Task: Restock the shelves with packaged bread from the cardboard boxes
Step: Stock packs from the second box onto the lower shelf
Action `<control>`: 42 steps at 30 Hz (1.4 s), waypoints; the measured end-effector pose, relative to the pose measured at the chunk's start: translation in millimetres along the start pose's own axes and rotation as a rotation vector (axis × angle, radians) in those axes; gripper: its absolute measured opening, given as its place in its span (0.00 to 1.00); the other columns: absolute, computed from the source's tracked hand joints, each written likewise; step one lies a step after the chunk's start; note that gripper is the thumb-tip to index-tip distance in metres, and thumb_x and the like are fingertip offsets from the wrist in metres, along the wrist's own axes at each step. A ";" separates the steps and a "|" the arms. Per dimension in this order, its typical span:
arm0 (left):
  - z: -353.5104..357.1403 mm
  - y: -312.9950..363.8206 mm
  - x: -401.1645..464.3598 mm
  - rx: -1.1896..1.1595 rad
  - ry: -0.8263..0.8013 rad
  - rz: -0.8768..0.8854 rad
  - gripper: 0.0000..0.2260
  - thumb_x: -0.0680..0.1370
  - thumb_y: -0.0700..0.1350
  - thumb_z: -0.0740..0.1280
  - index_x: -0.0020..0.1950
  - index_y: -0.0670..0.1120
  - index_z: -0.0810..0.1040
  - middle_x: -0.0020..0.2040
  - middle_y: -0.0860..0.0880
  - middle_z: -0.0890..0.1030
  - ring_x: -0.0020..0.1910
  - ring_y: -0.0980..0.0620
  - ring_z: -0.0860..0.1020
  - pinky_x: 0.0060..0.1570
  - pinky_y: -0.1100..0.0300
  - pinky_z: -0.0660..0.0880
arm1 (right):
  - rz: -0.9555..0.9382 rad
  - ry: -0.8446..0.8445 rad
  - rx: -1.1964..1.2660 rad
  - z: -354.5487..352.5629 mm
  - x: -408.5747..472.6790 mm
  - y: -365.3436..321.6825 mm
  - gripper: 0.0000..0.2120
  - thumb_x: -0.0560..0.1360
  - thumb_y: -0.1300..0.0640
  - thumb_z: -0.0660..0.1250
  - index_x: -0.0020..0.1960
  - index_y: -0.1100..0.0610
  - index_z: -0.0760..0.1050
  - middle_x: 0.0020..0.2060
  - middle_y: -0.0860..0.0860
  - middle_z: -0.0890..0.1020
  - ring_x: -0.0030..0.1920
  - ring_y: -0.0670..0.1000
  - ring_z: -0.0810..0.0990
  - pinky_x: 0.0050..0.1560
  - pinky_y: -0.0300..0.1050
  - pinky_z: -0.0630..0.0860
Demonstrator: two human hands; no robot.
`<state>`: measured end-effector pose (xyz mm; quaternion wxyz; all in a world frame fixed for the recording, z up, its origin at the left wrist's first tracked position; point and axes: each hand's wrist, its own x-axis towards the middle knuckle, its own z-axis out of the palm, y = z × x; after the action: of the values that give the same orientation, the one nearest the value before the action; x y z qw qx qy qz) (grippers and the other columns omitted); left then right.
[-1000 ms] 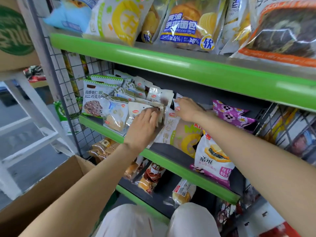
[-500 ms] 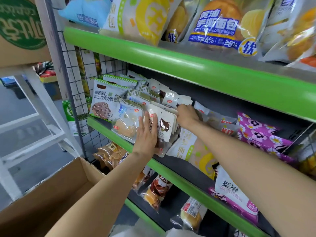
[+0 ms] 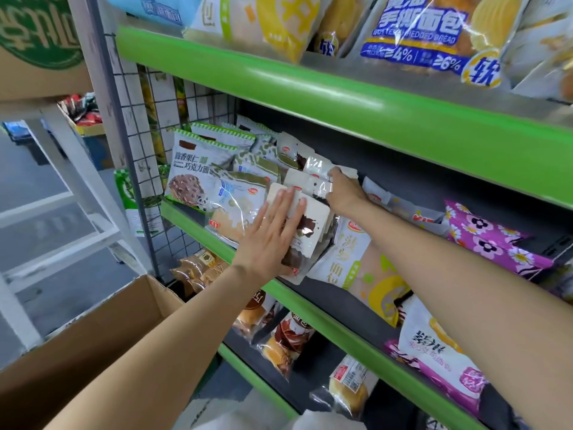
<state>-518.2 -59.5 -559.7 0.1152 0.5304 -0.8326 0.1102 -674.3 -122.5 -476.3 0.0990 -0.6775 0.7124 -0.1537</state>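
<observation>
A row of cream-and-chocolate bread packets (image 3: 313, 221) stands upright on the middle green shelf (image 3: 214, 246). My left hand (image 3: 273, 234) presses flat on the front packet with straight fingers. My right hand (image 3: 342, 193) reaches behind the row and pinches the top edge of a rear packet (image 3: 319, 170). An open cardboard box (image 3: 93, 346) sits at lower left, beneath my left forearm; its inside is hidden from view.
Left of the row stand grey-green chocolate bread bags (image 3: 195, 172) against a wire grid side panel (image 3: 148, 169). Yellow-white and purple flowered bags (image 3: 490, 240) lie to the right. The upper shelf (image 3: 341, 97) overhangs my hands. More bread fills the lower shelf (image 3: 288, 339).
The view has moved closer and left. My left hand went from curled on the packets to flat against the front one; the right hand shifted up onto a rear packet's top edge.
</observation>
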 end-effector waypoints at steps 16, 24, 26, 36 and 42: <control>-14.4 -47.9 2.6 -0.858 0.064 -0.719 0.28 0.81 0.48 0.57 0.78 0.47 0.47 0.76 0.37 0.50 0.74 0.36 0.55 0.73 0.44 0.56 | -0.303 -0.035 0.096 -9.0 -10.5 -63.7 0.21 0.80 0.52 0.57 0.72 0.55 0.64 0.67 0.59 0.69 0.64 0.59 0.72 0.57 0.44 0.69; 4.9 -72.7 24.1 -0.894 -0.007 -0.631 0.30 0.81 0.53 0.57 0.78 0.55 0.44 0.78 0.41 0.45 0.76 0.37 0.48 0.73 0.41 0.51 | -0.273 -0.213 -0.016 12.2 36.3 -85.0 0.27 0.80 0.47 0.57 0.76 0.48 0.55 0.76 0.57 0.54 0.76 0.57 0.56 0.71 0.43 0.59; 3.4 -75.0 27.7 -0.852 -0.035 -0.638 0.33 0.79 0.55 0.61 0.77 0.55 0.45 0.77 0.39 0.49 0.75 0.37 0.53 0.71 0.43 0.56 | -0.272 -0.218 -0.072 16.0 43.8 -87.5 0.23 0.80 0.49 0.57 0.73 0.54 0.63 0.75 0.59 0.58 0.74 0.57 0.58 0.69 0.43 0.61; -17.0 -100.6 20.2 -0.850 -0.038 -0.626 0.36 0.72 0.62 0.67 0.75 0.58 0.54 0.70 0.40 0.64 0.68 0.38 0.67 0.67 0.42 0.66 | -0.292 -0.094 -0.113 16.0 59.7 -98.0 0.20 0.81 0.46 0.54 0.64 0.59 0.72 0.67 0.61 0.67 0.69 0.59 0.65 0.66 0.47 0.64; -13.0 -151.5 39.8 -0.748 0.199 -0.850 0.25 0.80 0.49 0.59 0.75 0.49 0.58 0.71 0.38 0.62 0.68 0.38 0.66 0.66 0.46 0.67 | -0.363 -0.064 -0.030 11.7 79.9 -136.2 0.24 0.81 0.50 0.56 0.73 0.59 0.62 0.71 0.59 0.66 0.69 0.57 0.68 0.63 0.43 0.66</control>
<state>-396.0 -152.3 -525.8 0.4070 0.7288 -0.5136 -0.1983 -547.8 -207.7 -433.7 0.0819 -0.8009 0.5772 -0.1367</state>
